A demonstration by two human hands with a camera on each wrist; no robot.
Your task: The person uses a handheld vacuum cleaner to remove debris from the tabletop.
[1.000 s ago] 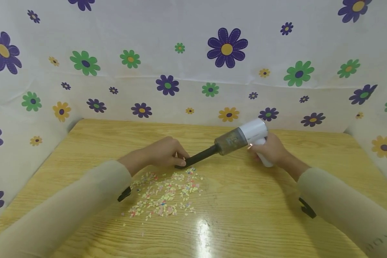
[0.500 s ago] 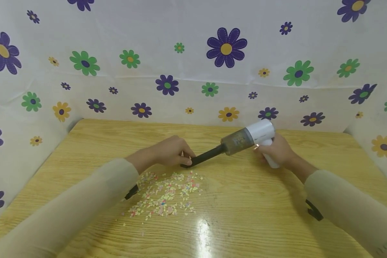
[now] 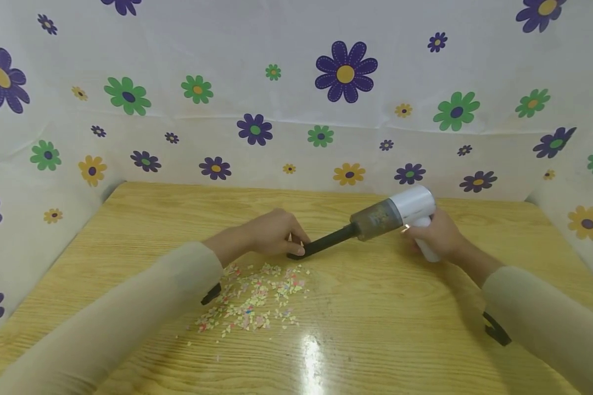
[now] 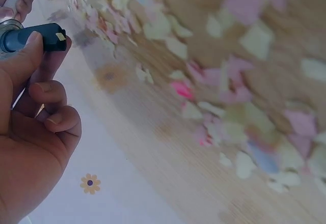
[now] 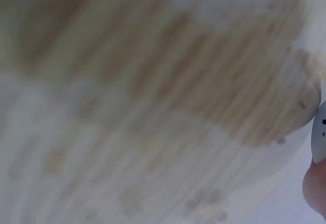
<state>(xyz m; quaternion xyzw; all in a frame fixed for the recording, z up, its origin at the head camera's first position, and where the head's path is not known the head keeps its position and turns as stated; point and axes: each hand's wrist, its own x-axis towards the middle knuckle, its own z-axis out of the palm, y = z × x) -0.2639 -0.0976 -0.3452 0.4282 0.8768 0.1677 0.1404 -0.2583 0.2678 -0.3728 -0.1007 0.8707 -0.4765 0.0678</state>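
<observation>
A white handheld vacuum cleaner (image 3: 412,204) with a smoky see-through dust cup (image 3: 376,219) slants across the table. My right hand (image 3: 440,233) grips its handle; in the right wrist view only part of that hand (image 5: 316,188) shows at the edge. Close to its end, the long black nozzle (image 3: 332,239) is pinched between thumb and fingers of my left hand (image 3: 277,233). A pale paper scrap (image 4: 61,36) shows at the nozzle's tip in the left wrist view. Below the left hand lie many small paper bits (image 3: 257,296), mostly yellow and pink.
The wooden table (image 3: 400,329) ends at a white cloth (image 3: 296,33) printed with flowers, which stands along the back and both sides. Black straps (image 3: 496,329) show at both sleeves. Light glares off the table's front.
Both hands and the vacuum cleaner have moved to the right together, the nozzle still pinched. Some paper bits just below the nozzle's earlier spot no longer show there.
</observation>
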